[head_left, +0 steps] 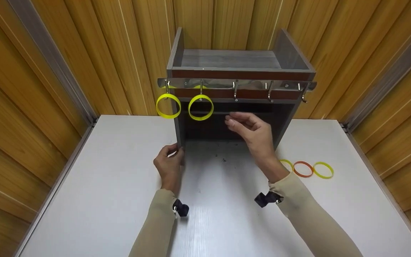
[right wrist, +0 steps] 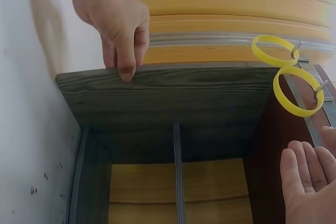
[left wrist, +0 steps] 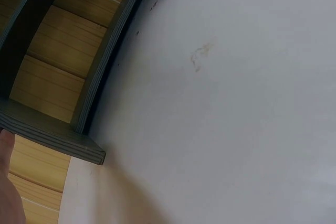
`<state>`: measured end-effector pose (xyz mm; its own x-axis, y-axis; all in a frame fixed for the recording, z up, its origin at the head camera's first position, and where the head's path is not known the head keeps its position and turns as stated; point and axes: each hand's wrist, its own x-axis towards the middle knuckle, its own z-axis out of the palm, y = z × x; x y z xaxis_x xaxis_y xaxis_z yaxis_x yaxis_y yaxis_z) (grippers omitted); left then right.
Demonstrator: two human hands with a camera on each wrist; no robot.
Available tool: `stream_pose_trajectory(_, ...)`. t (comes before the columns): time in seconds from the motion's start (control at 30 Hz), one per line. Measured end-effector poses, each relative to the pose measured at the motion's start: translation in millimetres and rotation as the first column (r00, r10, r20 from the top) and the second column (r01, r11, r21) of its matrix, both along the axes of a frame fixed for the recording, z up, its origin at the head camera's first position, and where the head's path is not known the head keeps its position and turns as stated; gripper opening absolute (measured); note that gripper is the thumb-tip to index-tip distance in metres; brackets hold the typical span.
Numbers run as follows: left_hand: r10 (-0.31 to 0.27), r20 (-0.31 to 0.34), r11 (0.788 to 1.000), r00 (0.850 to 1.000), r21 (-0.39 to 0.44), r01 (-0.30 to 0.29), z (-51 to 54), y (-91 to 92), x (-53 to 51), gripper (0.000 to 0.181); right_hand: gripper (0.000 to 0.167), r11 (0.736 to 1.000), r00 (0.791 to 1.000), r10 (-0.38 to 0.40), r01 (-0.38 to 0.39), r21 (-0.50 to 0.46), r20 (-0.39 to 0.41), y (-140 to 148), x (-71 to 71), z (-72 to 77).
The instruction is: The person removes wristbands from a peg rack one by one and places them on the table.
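Observation:
My left hand (head_left: 169, 164) grips the front edge of the left side panel (right wrist: 157, 85) of a grey wooden shelf unit (head_left: 239, 74), low down near the table. In the right wrist view, its thumb lies on the panel's inner face. In front of the unit, my right hand (head_left: 257, 137) is raised below the metal hook rail (head_left: 218, 83) with nothing in it, fingers loosely bent. Two yellow rings hang from the rail's two leftmost hooks: one yellow ring (head_left: 168, 117) at the end, another yellow ring (head_left: 201, 119) beside it, nearer my right hand.
On the white table (head_left: 120, 185), right of the unit, lie a red ring (head_left: 303, 176), a yellow ring (head_left: 333, 172) and another yellow ring (head_left: 291, 164) partly hidden by my right arm. The rail's other hooks (head_left: 235, 91) hold no rings. Wood-patterned walls (head_left: 134, 53) surround the table.

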<state>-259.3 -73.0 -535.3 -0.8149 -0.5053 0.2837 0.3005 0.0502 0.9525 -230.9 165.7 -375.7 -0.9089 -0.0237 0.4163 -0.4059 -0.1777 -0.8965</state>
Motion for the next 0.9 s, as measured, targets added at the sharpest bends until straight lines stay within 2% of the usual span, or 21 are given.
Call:
stream_pose_trajectory(0.3,0.005,0.001,0.997,1.0,-0.077,-0.005,0.2,-1.5,0.4,0.015,0.028,0.999,0.999,0.029,-0.028,-0.035,0.019,-21.7,-7.2,5.3)
stream_pose_trajectory(0.53,0.004,-0.001,0.999,1.0,-0.052,-0.004,-1.8,-1.7,-1.2,0.016,0.027,0.999,0.999,0.034,-0.032,-0.034,0.039,-33.7,-12.6,6.5)
stream_pose_trajectory(0.9,0.015,0.003,0.997,1.0,-0.075,-0.015,0.4,-1.5,0.0,0.017,0.023,0.999,0.999,0.03,-0.028,-0.039,0.042,-43.3,-19.0,7.8)
